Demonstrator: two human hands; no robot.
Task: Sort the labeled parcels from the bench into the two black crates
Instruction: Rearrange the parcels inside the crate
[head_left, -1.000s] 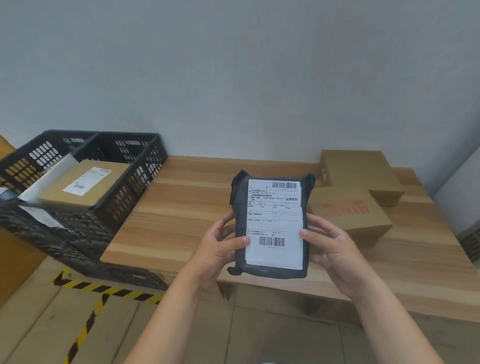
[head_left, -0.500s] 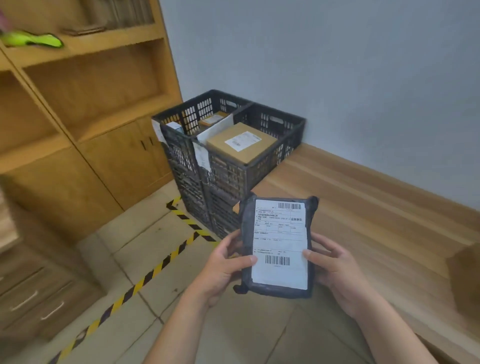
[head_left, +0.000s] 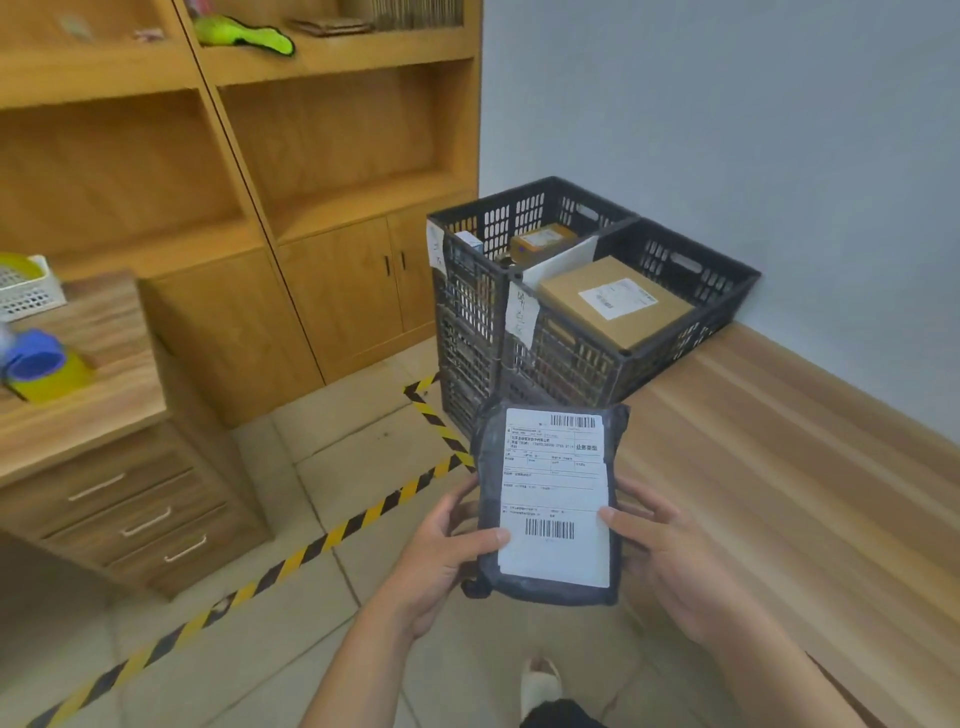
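Note:
A dark grey soft parcel (head_left: 550, 506) with a white barcode label is held upright in front of me, label facing me. My left hand (head_left: 447, 556) grips its left edge with the thumb on the label. My right hand (head_left: 670, 561) holds its right edge, thumb on the label too. Beyond it two black crates stand side by side at the end of the wooden bench (head_left: 789, 467). The right crate (head_left: 727, 291) holds a labeled cardboard box (head_left: 613, 306). The left crate (head_left: 519, 208) holds a smaller box (head_left: 540, 241).
A white divider card (head_left: 563, 265) leans between the crates, which sit on more stacked black crates (head_left: 467, 364). Yellow-black floor tape (head_left: 332, 535) runs across the tiles. A wooden shelf cabinet (head_left: 291, 208) stands at the left, a drawer unit (head_left: 104, 441) nearer.
My view has swung left from the bench toward the crates, which now look closer and more central. Both hands keep the same hold on the parcel.

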